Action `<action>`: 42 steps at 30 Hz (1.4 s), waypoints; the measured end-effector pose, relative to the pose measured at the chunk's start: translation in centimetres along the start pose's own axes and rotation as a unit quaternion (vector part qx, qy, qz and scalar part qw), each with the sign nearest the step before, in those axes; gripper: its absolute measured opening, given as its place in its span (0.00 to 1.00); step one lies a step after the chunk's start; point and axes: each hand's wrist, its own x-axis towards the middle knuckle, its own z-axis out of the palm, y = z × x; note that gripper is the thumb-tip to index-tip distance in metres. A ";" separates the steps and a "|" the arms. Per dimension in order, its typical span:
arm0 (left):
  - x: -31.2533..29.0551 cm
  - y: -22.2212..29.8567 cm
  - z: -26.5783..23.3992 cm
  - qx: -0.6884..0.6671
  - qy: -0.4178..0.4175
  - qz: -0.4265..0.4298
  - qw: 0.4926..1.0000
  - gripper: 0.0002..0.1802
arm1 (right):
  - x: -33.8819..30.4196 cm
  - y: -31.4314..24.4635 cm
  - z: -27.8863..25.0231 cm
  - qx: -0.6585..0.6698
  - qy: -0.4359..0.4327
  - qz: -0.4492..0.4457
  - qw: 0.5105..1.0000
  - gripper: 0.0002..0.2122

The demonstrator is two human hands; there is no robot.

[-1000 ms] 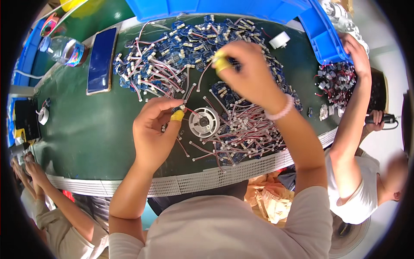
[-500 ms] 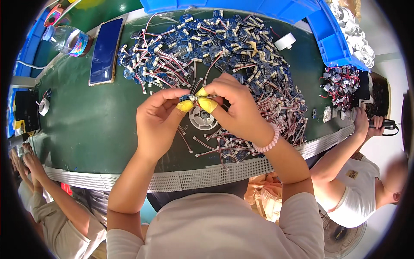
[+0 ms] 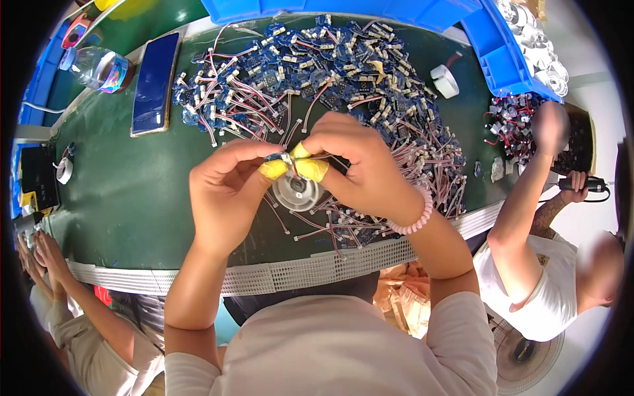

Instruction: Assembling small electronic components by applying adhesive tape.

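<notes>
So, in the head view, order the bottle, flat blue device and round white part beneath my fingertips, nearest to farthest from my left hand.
1. Round white part: just right of the left hand.
2. Flat blue device: ahead, toward the left.
3. Bottle: ahead, farther left.

Bright light; hands [image 3: 360, 175] crisp. Right of them, co-worker's hand [image 3: 551, 129] blurred. Counter edge [image 3: 254, 280] below them bowed, corners black.

Circuit boards [image 3: 340, 63] lie on the tabletop [image 3: 139, 204] between the fingers [image 3: 313, 170] and a bin [image 3: 330, 6]. A phone [image 3: 154, 86] lies left of the boards; a bottle [image 3: 105, 71], left of the phone. A housing [image 3: 296, 196] lies partly beneath the fingers.
</notes>
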 end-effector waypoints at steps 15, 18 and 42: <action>3.8 4.1 -0.8 -0.048 -0.035 0.008 0.998 0.13 | 6.3 -1.8 -5.8 0.286 -0.225 0.241 0.900 0.07; 3.5 3.7 -0.7 -0.070 -0.047 -0.011 0.996 0.13 | 5.6 -1.4 -5.1 0.259 -0.206 0.236 0.914 0.07; -4.7 1.0 0.8 0.149 -0.019 -0.002 0.989 0.12 | -4.7 -3.3 1.9 -0.109 -0.006 -0.002 0.994 0.08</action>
